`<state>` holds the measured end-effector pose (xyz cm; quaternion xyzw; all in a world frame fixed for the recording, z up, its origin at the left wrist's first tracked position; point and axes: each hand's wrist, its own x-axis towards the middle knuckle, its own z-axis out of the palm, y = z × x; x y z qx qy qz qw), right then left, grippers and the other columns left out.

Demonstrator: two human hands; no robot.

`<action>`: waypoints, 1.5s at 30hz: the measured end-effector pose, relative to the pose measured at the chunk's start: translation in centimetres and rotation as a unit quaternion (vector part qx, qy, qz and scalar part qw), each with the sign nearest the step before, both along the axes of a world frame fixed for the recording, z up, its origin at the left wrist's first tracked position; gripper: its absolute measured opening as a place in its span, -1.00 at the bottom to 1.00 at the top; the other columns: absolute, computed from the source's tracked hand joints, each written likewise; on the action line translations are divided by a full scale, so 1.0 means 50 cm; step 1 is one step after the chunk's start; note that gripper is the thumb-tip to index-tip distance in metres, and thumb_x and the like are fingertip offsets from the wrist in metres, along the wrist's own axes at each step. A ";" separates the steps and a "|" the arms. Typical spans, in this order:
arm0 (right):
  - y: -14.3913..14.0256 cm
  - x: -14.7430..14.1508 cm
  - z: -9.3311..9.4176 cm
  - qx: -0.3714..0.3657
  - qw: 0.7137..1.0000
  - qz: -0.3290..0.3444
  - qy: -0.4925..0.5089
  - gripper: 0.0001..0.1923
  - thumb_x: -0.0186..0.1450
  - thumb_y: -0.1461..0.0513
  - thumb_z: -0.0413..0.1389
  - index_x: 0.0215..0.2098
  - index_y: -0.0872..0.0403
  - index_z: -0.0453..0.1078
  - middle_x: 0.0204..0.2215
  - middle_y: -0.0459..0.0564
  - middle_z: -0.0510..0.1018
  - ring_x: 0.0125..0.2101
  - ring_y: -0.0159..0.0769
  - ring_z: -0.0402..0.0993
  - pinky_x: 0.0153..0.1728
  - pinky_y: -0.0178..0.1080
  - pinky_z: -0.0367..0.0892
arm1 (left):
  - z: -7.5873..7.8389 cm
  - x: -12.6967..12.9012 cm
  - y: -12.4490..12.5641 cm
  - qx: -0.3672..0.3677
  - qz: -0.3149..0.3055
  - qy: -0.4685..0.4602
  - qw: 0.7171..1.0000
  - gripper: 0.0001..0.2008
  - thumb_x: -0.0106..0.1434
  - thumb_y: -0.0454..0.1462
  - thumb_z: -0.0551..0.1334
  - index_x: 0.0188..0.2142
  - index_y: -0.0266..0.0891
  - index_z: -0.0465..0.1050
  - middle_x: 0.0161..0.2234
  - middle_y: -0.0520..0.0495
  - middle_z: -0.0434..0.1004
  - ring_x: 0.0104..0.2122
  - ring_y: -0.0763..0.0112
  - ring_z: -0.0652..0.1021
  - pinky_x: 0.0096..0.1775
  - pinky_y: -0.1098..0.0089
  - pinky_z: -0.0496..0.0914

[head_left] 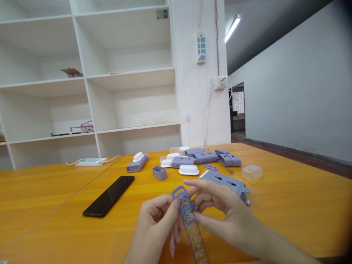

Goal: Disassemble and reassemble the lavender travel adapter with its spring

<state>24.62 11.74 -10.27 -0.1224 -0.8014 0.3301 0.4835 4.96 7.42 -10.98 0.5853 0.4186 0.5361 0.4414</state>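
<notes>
Both hands meet low over the orange table point(288, 216), holding a lavender perforated plastic strip point(189, 220) between them. The left hand point(154, 227) pinches the strip's side with thumb and curled fingers. The right hand point(222, 212) grips it from the other side, forefinger stretched out above the strip's looped top end. The strip runs from that loop down toward the camera. Just beyond the right hand lies a lavender slotted panel point(224, 181). A black phone point(109, 196) rests to the left, and lavender and white plastic parts point(192, 161) cluster farther back.
</notes>
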 end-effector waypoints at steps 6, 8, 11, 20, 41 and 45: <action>0.005 -0.009 -0.005 -0.188 0.974 0.120 0.044 -0.51 0.32 0.22 0.31 0.19 -0.10 0.36 -0.13 -0.05 0.55 -0.30 -0.35 0.58 -0.36 -0.31 0.58 | 0.001 -0.007 0.015 -0.111 -0.033 -0.135 0.984 -0.53 0.13 0.08 0.41 -0.47 -0.28 0.39 -0.67 0.09 0.41 -0.79 0.59 0.37 -0.79 0.66 0.15; 0.006 -0.008 -0.006 -0.169 0.980 0.104 0.029 -0.49 0.29 0.22 0.34 0.18 -0.06 0.39 -0.12 -0.03 0.57 -0.26 -0.33 0.57 -0.28 -0.27 0.58 | 0.009 -0.008 0.009 -0.151 -0.038 -0.152 0.976 -0.55 0.12 0.05 0.44 -0.44 -0.28 0.40 -0.67 0.12 0.39 -0.79 0.64 0.36 -0.77 0.68 0.12; 0.007 -0.004 -0.012 -0.100 0.993 0.059 -0.004 -0.38 0.19 0.22 0.43 0.18 -0.06 0.41 -0.09 -0.03 0.57 -0.23 -0.32 0.57 -0.15 -0.23 0.55 | 0.020 -0.009 0.002 -0.184 -0.057 -0.153 0.969 -0.57 0.10 0.01 0.46 -0.45 -0.28 0.41 -0.70 0.17 0.34 -0.80 0.68 0.32 -0.76 0.69 0.08; 0.012 -0.005 -0.011 0.008 0.997 -0.057 -0.049 -0.55 0.24 0.10 0.38 0.07 -0.05 0.51 -0.35 -0.14 0.41 -0.43 -0.40 0.35 -0.43 -0.31 0.29 | 0.006 -0.016 0.009 -0.175 -0.027 -0.097 0.979 -0.50 0.14 0.05 0.41 -0.60 -0.30 0.37 -0.71 0.09 0.37 -0.81 0.69 0.31 -0.78 0.69 0.05; 0.003 -0.026 -0.002 -0.204 0.978 -0.030 -0.040 -0.70 0.23 0.12 0.37 -0.14 0.06 0.50 -0.42 -0.08 0.65 -0.47 -0.31 0.56 -0.42 -0.28 0.47 | 0.010 0.001 -0.007 -0.076 -0.106 -0.114 0.985 -0.75 0.38 -0.13 0.29 -0.22 -0.26 0.34 -0.34 -0.14 0.64 -0.35 0.27 0.67 -0.41 0.37 0.62; -0.002 -0.022 0.002 -0.086 0.990 -0.094 -0.064 -0.79 0.22 0.17 0.37 -0.20 0.03 0.53 -0.28 -0.09 0.63 -0.31 -0.28 0.56 -0.30 -0.26 0.47 | 0.015 -0.001 -0.010 -0.072 -0.072 -0.134 0.986 -0.64 0.33 -0.18 0.36 -0.02 -0.25 0.29 -0.28 -0.13 0.65 -0.35 0.33 0.64 -0.36 0.31 0.64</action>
